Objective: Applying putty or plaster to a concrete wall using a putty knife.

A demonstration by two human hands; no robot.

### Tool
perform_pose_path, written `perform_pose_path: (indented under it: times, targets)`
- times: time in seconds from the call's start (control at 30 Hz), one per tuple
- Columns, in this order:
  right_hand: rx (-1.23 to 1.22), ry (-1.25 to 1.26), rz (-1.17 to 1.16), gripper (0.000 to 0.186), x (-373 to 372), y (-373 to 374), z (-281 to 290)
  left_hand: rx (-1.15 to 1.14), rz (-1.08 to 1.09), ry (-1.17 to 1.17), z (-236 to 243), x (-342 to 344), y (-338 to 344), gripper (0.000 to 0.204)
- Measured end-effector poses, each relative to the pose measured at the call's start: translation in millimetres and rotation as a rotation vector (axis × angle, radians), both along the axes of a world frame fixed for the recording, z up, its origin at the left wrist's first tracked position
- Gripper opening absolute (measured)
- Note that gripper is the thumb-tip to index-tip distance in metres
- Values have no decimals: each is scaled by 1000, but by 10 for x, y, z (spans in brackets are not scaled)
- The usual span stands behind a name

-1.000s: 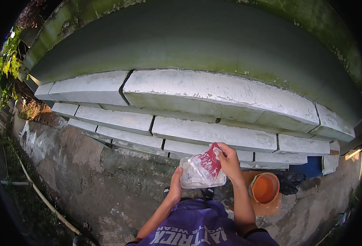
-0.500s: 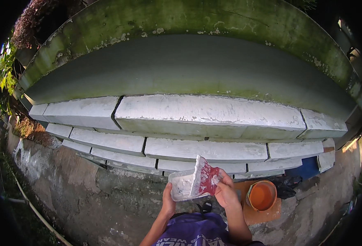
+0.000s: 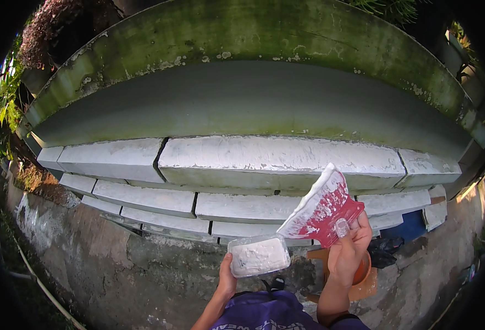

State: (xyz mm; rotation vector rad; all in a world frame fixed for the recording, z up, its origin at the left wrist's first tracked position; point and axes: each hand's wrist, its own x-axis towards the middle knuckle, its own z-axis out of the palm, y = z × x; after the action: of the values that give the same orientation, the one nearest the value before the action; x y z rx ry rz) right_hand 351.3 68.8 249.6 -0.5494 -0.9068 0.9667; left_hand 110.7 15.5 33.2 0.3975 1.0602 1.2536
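In the lower middle, my left hand (image 3: 226,272) grips a clear plastic container (image 3: 258,256) of white paste by its left end. My right hand (image 3: 349,253) is closed on a red spreader (image 3: 325,208), its thumb pressed on the blade, which is raised to the right of the container and apart from it. A thick band of white paste lines the blade's long edge, with white smears on the red. Behind both hands run pale stepped blocks (image 3: 275,157) with dark gaps, the top one streaked white.
A mossy green wall (image 3: 242,38) rises beyond the blocks. At the right, an orange bucket (image 3: 362,275) stands on a board (image 3: 358,291), beside a black bag (image 3: 388,254) and blue sheet (image 3: 410,225). A pale pole (image 3: 50,289) lies at lower left, with plants (image 3: 6,104) at far left.
My right hand has lifted the red spreader out of the container and moved it up and right. My left hand still holds the container. The view has shifted, showing more green wall.
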Motion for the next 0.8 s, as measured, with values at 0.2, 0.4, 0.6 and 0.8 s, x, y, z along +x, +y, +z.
perform_pose_path:
  times: [0.2,0.4,0.6,0.8]
  targets:
    - [265,-513,-540,34,-168,396,642,5,-5,22,19,-44,-10,67]
    - [626,-1251,-774,36,-548,802,773,12,2,-6,-37,-129,-38,65]
    - [604,-1584,-813,31,-684,878,626,20,6,-1,32,-184,-64,66]
    - [600,-1555,-694,30,-712,494,727,19,34,2,-57,-287,-81,66]
